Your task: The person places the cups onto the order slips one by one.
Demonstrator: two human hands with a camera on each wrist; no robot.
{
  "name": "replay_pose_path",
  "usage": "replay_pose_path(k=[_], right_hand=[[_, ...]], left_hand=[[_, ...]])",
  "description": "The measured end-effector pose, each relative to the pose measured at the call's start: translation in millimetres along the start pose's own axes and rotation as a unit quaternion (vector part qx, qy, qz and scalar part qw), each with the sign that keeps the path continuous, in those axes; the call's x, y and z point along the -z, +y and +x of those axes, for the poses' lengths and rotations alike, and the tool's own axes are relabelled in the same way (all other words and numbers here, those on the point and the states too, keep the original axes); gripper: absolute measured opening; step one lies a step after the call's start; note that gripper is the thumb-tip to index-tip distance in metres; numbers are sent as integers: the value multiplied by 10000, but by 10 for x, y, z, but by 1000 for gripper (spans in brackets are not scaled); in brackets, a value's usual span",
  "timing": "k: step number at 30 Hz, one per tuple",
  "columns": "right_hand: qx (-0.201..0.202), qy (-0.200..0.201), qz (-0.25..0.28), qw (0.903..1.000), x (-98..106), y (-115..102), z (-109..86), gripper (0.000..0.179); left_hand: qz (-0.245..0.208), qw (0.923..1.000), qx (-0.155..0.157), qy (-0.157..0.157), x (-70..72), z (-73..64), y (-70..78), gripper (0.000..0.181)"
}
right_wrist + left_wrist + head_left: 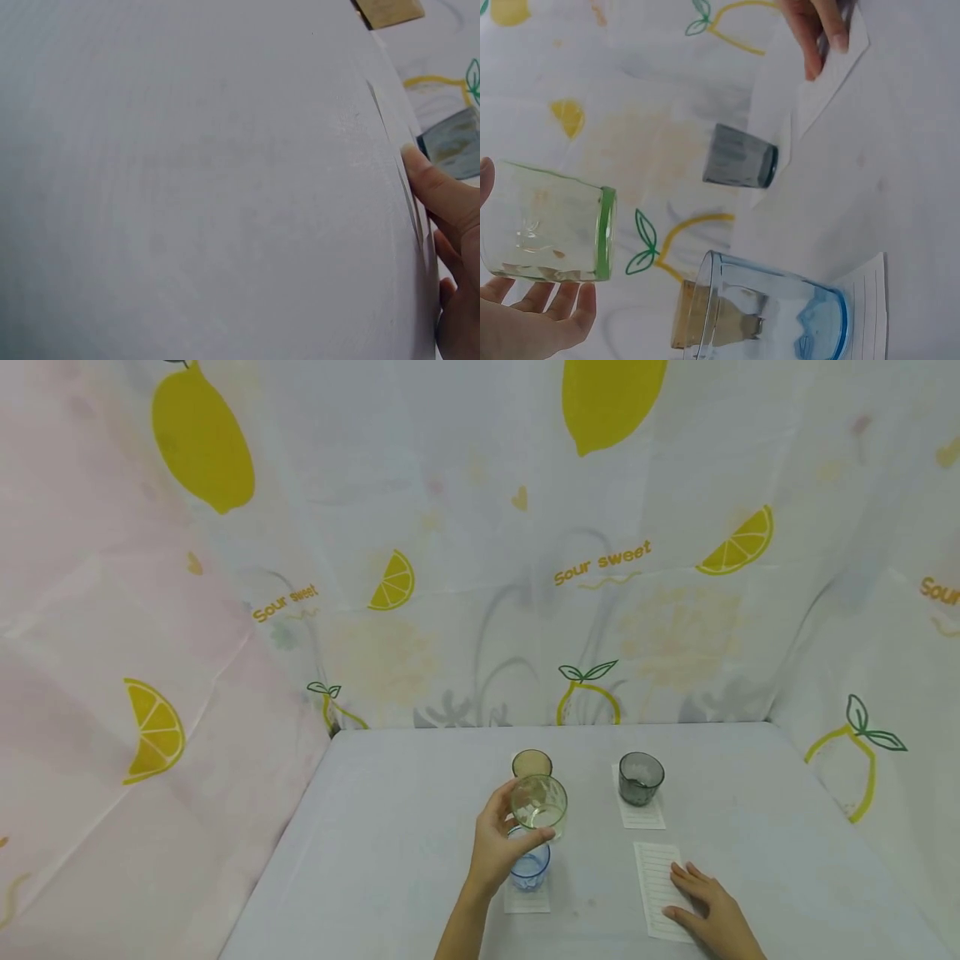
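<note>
My left hand [497,847] grips a clear green-tinted glass [540,802] around its side, thumb on one side and fingers on the other. In the left wrist view this green glass is held up off the table. Below it in the head view, a blue glass [530,872] stands on a lined paper slip [527,903]. An amber glass [532,762] is just behind, partly covered by the green one. My right hand [708,906] rests with loosely spread fingers on another lined paper slip [660,889], thumb and fingertips on its right part.
A dark grey glass [641,779] stands farther back on the right, on its own lined slip [643,817]. A white cloth covers the table [390,843]. Lemon-printed curtains [465,635] hang behind and along both sides.
</note>
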State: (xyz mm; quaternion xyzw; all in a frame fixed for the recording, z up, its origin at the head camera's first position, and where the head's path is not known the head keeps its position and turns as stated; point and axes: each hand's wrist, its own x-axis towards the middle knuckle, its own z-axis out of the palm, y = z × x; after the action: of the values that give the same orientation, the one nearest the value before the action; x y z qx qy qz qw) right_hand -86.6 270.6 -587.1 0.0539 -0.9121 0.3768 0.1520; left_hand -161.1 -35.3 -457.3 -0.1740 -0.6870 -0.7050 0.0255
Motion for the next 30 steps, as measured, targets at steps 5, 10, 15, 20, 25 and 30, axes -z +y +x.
replay_pose_path(k=[5, 10, 15, 20, 25, 30], right_hand=[[-17, 21, 11, 10000, -5, 5, 3, 51], [-24, 4, -30, 10000, -1, 6, -6, 52], [-9, 55, -31, 10000, -20, 23, -15, 51], [-97, 40, 26, 9999, -23, 8, -5, 52], [-150, 18, 15, 9999, -21, 7, -7, 53], [-23, 126, -25, 9999, -28, 7, -15, 52]], left_hand=[[-22, 9998, 37, -192, -88, -20, -29, 72], [68, 9992, 143, -363, -206, -72, -75, 72], [137, 9991, 121, -385, -326, -128, -108, 72], [94, 9990, -36, -426, -419, -150, -163, 72], [68, 9990, 68, -443, -495, -170, -229, 72], [-88, 9991, 124, -399, -581, -193, -308, 73]])
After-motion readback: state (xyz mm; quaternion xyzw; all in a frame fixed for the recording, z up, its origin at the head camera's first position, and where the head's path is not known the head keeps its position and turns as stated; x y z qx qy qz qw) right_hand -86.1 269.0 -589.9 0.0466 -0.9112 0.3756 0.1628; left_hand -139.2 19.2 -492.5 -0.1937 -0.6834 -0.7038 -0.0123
